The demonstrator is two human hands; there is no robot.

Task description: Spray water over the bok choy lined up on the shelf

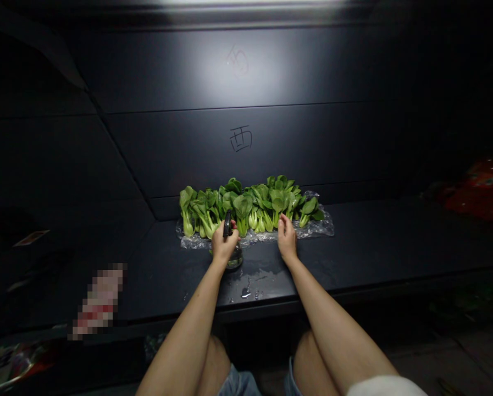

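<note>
Left hand (225, 247): closed around the upper part of a clear spray bottle with a black trigger head, fingers wrapped round it rather than pinching

Right hand (287, 239): empty, fingers loosely curled and slightly spread, its tips just beside the green stems at the near edge of the crinkled clear plastic sheet (254, 238)

Clear spray bottle (234, 259): on the near side of the plastic, its long axis close to upright; the nozzle's direction is hidden by the left hand

Pale-stemmed green bok choy (246, 206): a row of small heads lying across the matte black table (365, 247), stems towards the person, leaves towards the wall

Shiny water drops (246, 293): scattered on the table in front of the bottle

Risk: wet table under the bottle's base could let it skid; loose, slick plastic could slide if pressed, shifting the stems

Behind: a dark panel wall with a hand-drawn character 西 (241, 138), and a red package (483, 190) off to the right
</note>
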